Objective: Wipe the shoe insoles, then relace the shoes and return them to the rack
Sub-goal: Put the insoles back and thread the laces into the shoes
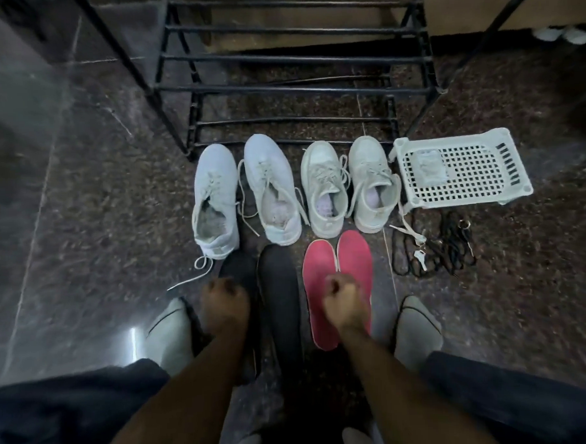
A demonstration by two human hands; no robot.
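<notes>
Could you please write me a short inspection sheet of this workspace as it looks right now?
Surface: dark speckled stone floor.
Job's things: four white shoes in a row before the black rack; two black insoles and two red insoles on the floor nearer the person.
Clutter: white plastic basket; pile of black laces with keys.
Grippers: left hand and right hand both fisted, holding nothing.
Cables: nothing seen.
Surroundings: dim room.

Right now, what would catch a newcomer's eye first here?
The red insoles lie side by side on the dark floor, in front of four white shoes lined up before the black rack. Both fists, left hand and right hand, hover over the insoles; a white basket sits right of the shoes.
</notes>
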